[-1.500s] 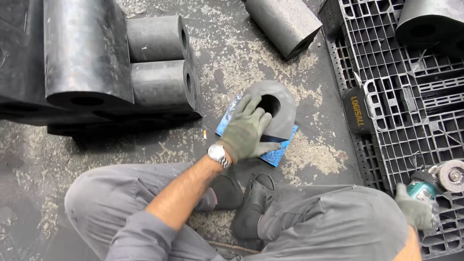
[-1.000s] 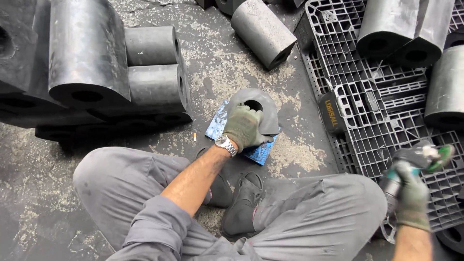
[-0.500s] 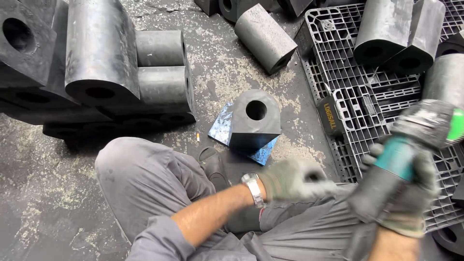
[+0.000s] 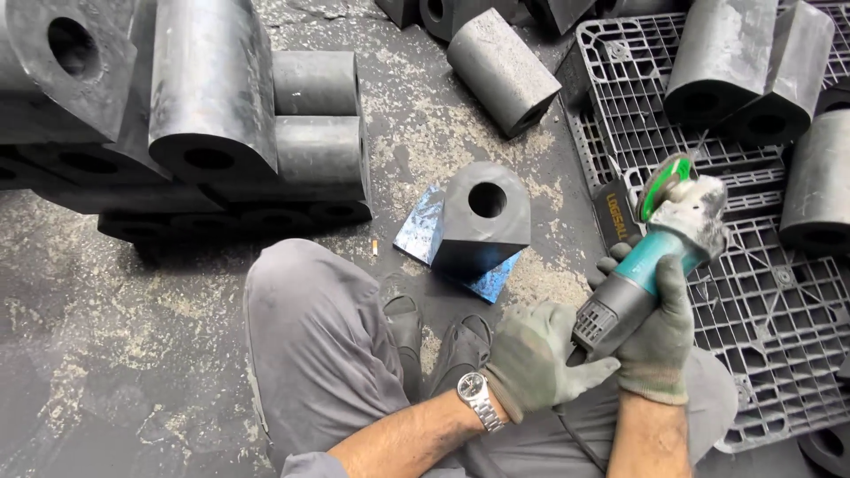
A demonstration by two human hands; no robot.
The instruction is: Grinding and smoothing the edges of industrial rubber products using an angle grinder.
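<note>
A black rubber block [image 4: 482,221] with a round hole stands on a blue sheet [image 4: 423,232] on the floor in front of my crossed legs. My right hand [image 4: 657,332], gloved, grips the teal body of an angle grinder [image 4: 657,246] whose disc end points up and away. My left hand [image 4: 537,358], also gloved and with a wristwatch, touches the grinder's grey rear end. Both hands hover right of the block, apart from it.
A stack of black rubber blocks [image 4: 195,115] fills the left. One block [image 4: 500,69] lies on its side farther off. A black plastic pallet [image 4: 761,292] on the right carries more blocks [image 4: 744,62]. The concrete floor is dusty.
My left hand let go of the block and came over to the grinder. My right hand lifted the grinder off the pallet and brought it in front of me.
</note>
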